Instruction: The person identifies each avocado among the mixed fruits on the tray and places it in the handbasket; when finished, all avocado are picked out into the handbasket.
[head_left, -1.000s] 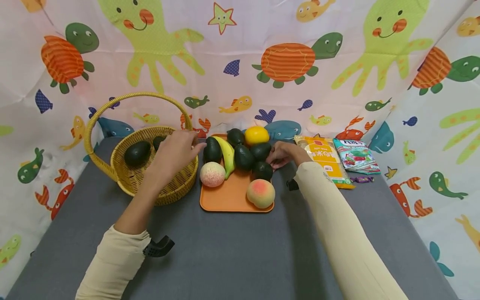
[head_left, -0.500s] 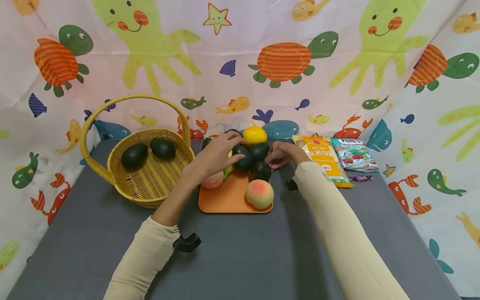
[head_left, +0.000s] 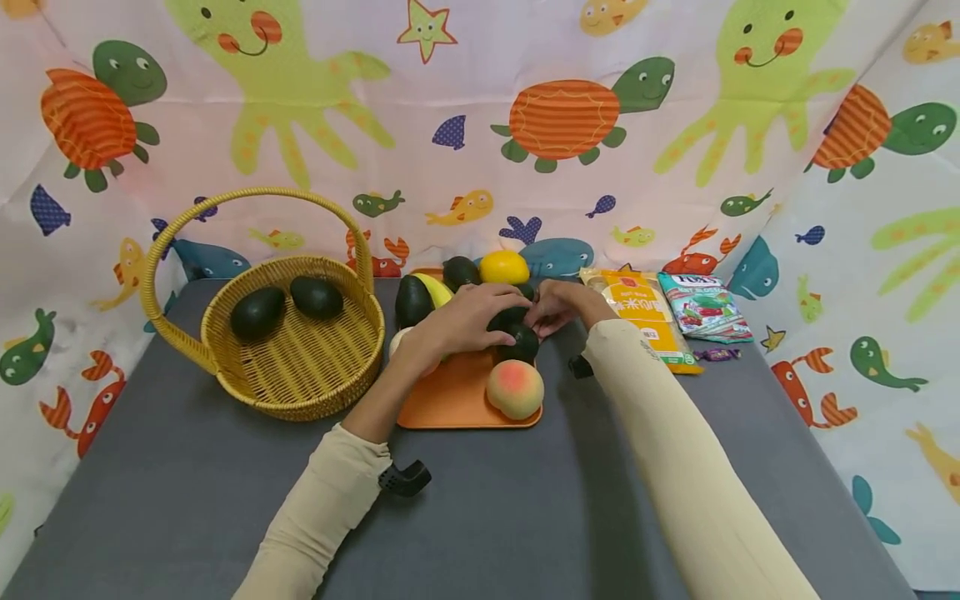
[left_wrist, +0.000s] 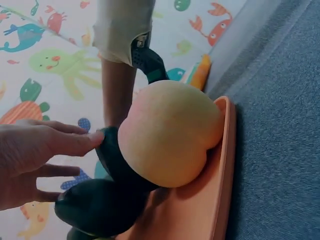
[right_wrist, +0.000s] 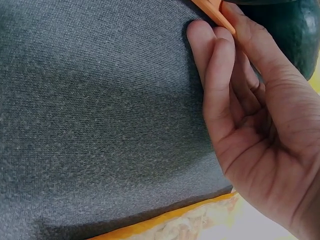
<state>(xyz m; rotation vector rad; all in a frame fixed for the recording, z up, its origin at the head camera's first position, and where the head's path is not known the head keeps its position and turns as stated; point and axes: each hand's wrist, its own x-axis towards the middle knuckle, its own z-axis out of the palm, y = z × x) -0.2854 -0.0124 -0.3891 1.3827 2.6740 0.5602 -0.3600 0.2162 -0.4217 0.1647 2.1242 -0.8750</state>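
Note:
My left hand (head_left: 476,317) reaches over the avocados on the orange tray (head_left: 457,408), its fingers spread. In the left wrist view its thumb is at a dark green avocado (left_wrist: 112,155), and its fingers lie by another avocado (left_wrist: 100,207). My right hand (head_left: 558,308) pinches the tray's right rim between thumb and fingers, as the right wrist view shows. A peach (head_left: 515,389) sits at the tray's front right corner. A banana (head_left: 437,289), a lemon (head_left: 504,267) and more avocados lie at the back. A pale peach is mostly hidden by my left forearm.
A yellow wicker basket (head_left: 300,408) with a tall handle stands left of the tray, holding two avocados (head_left: 258,313). Right of the tray lie an orange-yellow food bag (head_left: 645,317), a teal-and-white packet (head_left: 705,307) and a purple wrapped candy (head_left: 717,354). A patterned cloth hangs behind.
My left hand has moved right, from over the basket to the avocados at the tray's right side. Two avocados now show fully in the basket. My right hand stays at the tray's rim.

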